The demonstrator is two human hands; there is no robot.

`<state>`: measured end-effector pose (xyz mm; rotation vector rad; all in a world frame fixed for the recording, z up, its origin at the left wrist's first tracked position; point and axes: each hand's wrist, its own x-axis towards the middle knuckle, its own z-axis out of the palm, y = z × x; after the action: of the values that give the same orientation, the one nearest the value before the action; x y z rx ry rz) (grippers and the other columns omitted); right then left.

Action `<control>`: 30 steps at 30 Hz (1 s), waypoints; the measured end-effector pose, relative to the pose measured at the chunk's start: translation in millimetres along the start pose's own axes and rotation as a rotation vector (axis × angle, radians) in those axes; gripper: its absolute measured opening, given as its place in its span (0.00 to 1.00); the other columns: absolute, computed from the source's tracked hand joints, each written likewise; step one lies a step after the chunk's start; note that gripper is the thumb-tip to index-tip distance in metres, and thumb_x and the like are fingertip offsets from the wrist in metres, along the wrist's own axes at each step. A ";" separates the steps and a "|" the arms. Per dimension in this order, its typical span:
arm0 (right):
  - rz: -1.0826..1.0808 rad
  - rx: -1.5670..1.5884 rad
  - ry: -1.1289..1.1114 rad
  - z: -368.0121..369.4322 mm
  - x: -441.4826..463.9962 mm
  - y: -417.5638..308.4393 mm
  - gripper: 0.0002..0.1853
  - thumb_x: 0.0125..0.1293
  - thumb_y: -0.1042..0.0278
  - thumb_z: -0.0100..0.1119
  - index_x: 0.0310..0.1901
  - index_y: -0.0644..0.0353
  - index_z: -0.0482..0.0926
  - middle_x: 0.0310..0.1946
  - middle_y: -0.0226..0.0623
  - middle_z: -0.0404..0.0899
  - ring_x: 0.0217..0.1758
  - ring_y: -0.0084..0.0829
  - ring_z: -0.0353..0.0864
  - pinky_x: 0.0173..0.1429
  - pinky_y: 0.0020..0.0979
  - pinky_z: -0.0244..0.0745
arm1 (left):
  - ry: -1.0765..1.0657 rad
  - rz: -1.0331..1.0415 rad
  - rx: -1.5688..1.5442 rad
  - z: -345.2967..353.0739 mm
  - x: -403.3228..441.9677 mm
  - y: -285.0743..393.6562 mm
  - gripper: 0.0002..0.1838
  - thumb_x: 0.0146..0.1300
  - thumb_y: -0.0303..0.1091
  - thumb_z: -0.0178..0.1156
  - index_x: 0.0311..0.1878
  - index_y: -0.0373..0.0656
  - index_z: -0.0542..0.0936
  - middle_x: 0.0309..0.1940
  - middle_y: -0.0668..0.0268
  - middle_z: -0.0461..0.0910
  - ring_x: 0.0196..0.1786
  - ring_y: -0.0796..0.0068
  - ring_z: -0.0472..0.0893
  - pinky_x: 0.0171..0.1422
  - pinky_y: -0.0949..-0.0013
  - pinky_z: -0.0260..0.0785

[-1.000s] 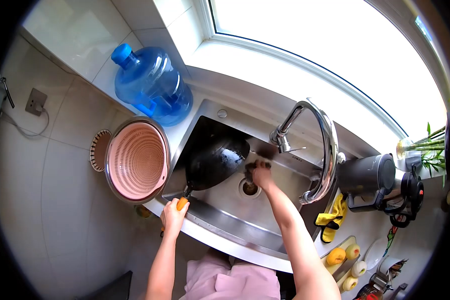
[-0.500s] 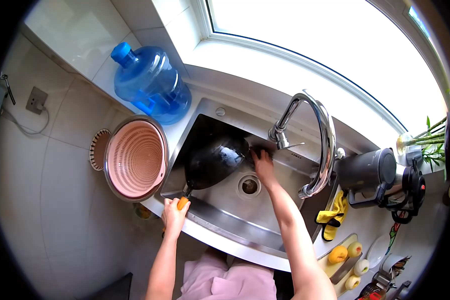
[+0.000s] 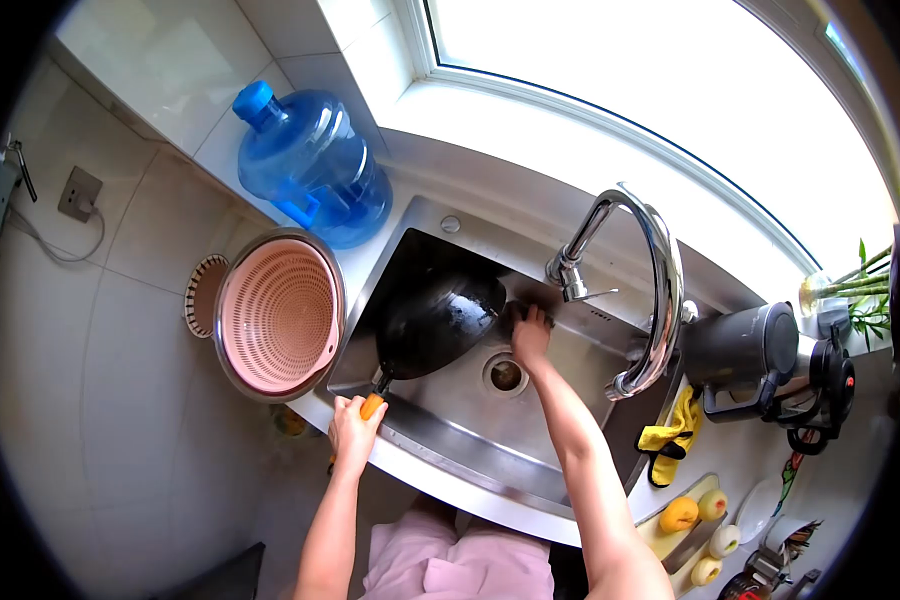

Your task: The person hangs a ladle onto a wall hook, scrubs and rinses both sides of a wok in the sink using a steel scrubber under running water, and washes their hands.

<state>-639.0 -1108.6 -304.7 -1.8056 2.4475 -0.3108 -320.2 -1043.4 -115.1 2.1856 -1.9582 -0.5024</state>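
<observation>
A black wok (image 3: 435, 325) lies tilted in the steel sink (image 3: 470, 420), its dark outer side up. Its orange handle (image 3: 372, 405) reaches over the front rim, where my left hand (image 3: 353, 432) is wrapped round it. Beside the wok's right edge, low in the sink near the back wall, is my right hand (image 3: 532, 333). Its fingers press on a dark scrubber, mostly hidden and hard to make out. The drain (image 3: 505, 374) shows just below that hand.
A chrome faucet (image 3: 660, 260) arches over the sink's right side. Left stand a blue water bottle (image 3: 315, 170) and a pink colander (image 3: 278, 315). To the right are a grey pitcher (image 3: 745, 350), yellow gloves (image 3: 672, 437), and peeled fruit (image 3: 679, 514) with a knife on a board.
My right hand has moved up and back from above the drain to the sink's back wall, beside the wok. My left hand keeps its hold on the handle. The view has shifted slightly.
</observation>
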 end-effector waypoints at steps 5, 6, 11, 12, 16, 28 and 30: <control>0.017 -0.053 -0.197 29.9 14.5 7.8 0.17 0.59 0.66 0.50 0.50 0.48 0.80 0.55 0.44 0.68 0.57 0.44 0.68 0.51 0.44 0.70 | -0.009 0.007 0.023 6.2 2.7 -5.3 0.20 0.52 0.49 0.67 0.37 0.40 0.80 0.37 0.57 0.73 0.38 0.53 0.78 0.43 0.54 0.70; -0.013 -0.099 -0.326 24.9 11.2 7.3 0.16 0.59 0.65 0.51 0.48 0.47 0.81 0.55 0.42 0.68 0.57 0.44 0.68 0.51 0.44 0.70 | 0.009 0.024 0.025 6.4 1.3 -6.7 0.20 0.53 0.50 0.67 0.37 0.41 0.79 0.37 0.58 0.73 0.37 0.53 0.78 0.42 0.53 0.70; -0.078 0.072 -0.350 4.4 1.1 15.3 0.14 0.60 0.65 0.51 0.45 0.40 0.83 0.52 0.42 0.69 0.56 0.43 0.69 0.51 0.44 0.70 | -0.004 0.023 0.007 6.3 4.5 -5.3 0.20 0.53 0.50 0.67 0.37 0.41 0.80 0.37 0.58 0.73 0.38 0.52 0.78 0.42 0.53 0.70; -0.033 0.062 -0.208 6.3 3.3 15.3 0.14 0.61 0.65 0.49 0.45 0.40 0.83 0.52 0.41 0.69 0.57 0.43 0.69 0.52 0.44 0.71 | -0.015 0.022 0.009 5.3 2.0 -7.1 0.20 0.53 0.50 0.67 0.37 0.41 0.80 0.38 0.58 0.73 0.37 0.52 0.78 0.42 0.53 0.70; -0.057 0.059 -0.178 21.6 9.7 14.1 0.15 0.64 0.65 0.46 0.47 0.43 0.82 0.55 0.42 0.68 0.58 0.44 0.67 0.56 0.44 0.67 | -0.002 0.031 0.024 6.1 2.6 -4.0 0.20 0.53 0.49 0.67 0.38 0.41 0.80 0.38 0.58 0.73 0.37 0.51 0.78 0.41 0.53 0.70; 0.183 0.377 -0.142 -50.8 -101.7 80.5 0.22 0.54 0.77 0.49 0.51 0.52 0.78 0.51 0.54 0.70 0.53 0.56 0.71 0.58 0.44 0.69 | -0.033 0.056 0.129 11.5 -3.2 11.2 0.19 0.54 0.48 0.66 0.37 0.42 0.76 0.41 0.58 0.70 0.33 0.48 0.78 0.37 0.49 0.70; 0.288 0.347 -0.135 -54.8 -120.1 92.0 0.23 0.53 0.77 0.49 0.52 0.53 0.77 0.50 0.55 0.70 0.53 0.56 0.71 0.58 0.45 0.69 | -0.009 0.089 0.183 17.8 -4.3 9.6 0.19 0.54 0.48 0.66 0.38 0.42 0.75 0.43 0.55 0.69 0.33 0.49 0.79 0.36 0.49 0.71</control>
<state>-699.2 -962.0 -277.1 -1.2772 2.3397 -0.5297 -335.8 -1038.6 -127.8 2.1889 -2.1739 -0.3319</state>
